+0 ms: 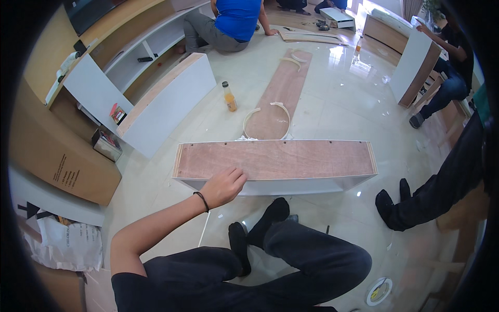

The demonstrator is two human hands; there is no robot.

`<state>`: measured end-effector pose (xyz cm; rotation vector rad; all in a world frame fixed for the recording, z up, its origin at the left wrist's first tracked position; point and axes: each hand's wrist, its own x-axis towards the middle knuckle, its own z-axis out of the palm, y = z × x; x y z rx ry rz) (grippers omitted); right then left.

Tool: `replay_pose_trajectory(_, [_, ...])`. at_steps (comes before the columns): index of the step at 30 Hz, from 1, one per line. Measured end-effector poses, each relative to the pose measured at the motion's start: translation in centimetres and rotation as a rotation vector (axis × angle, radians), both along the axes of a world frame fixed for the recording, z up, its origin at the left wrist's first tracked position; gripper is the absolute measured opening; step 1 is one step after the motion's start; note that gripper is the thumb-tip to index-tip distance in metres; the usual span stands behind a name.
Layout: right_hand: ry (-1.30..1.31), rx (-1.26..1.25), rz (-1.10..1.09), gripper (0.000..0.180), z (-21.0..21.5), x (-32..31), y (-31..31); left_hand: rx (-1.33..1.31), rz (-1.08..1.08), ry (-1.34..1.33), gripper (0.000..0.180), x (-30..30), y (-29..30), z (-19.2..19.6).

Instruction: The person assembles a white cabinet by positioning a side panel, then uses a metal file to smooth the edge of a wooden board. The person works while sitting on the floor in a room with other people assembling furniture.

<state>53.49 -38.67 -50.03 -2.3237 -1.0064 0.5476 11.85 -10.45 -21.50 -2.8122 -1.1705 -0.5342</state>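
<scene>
In front of me a shallow, long cabinet box (280, 160) rests on the floor, its brown plywood face turned up. Its sides are white, and small dark holes run along the far edge. My left hand (224, 187), with a black band at the wrist, is closed at the near edge of this box, left of its middle. The fingers curl over the edge; the thumb side is partly hidden. No part of my right hand shows. Just beyond the box, a cream curled strip (285, 112) lies on a long plywood board (280, 86).
Left stand a white box (176, 99) and cardboard (62, 140). A juice bottle (229, 97) stands beyond. A person in blue (238, 21) sits at the back; another (457, 57) holds a white panel (413, 62). Someone's feet (387, 208) are close right, near a tape roll (379, 291).
</scene>
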Motion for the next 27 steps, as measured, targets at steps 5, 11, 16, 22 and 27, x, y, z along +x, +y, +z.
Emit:
replay_pose_trajectory(5, [0.023, -0.020, -0.005, 0.032, 0.6, 0.2, -0.8, -0.042, 0.121, -0.047, 0.013, 1.1, 0.3, 0.0])
replay_pose_trajectory(11, [0.055, -0.033, -0.045, 0.031, 1.4, 0.6, -1.0, 0.058, -0.127, -0.043, 0.017, 6.1, 0.7, -1.5])
replay_pose_trajectory(16, [0.076, -0.054, -0.078, 0.031, 2.1, 0.5, -0.6, -0.223, -0.521, -0.053, 0.022, 12.0, -0.4, -3.5])
replay_pose_trajectory(22, [0.093, -0.083, -0.127, 0.030, 2.8, 0.6, -0.7, -0.255, -0.686, -0.015, 0.016, 14.2, -0.4, -7.0])
replay_pose_trajectory(27, [0.092, -0.079, -0.166, 0.030, 3.3, 1.0, -1.3, -0.334, -0.611, 0.007, 0.015, 13.4, -1.5, -7.1])
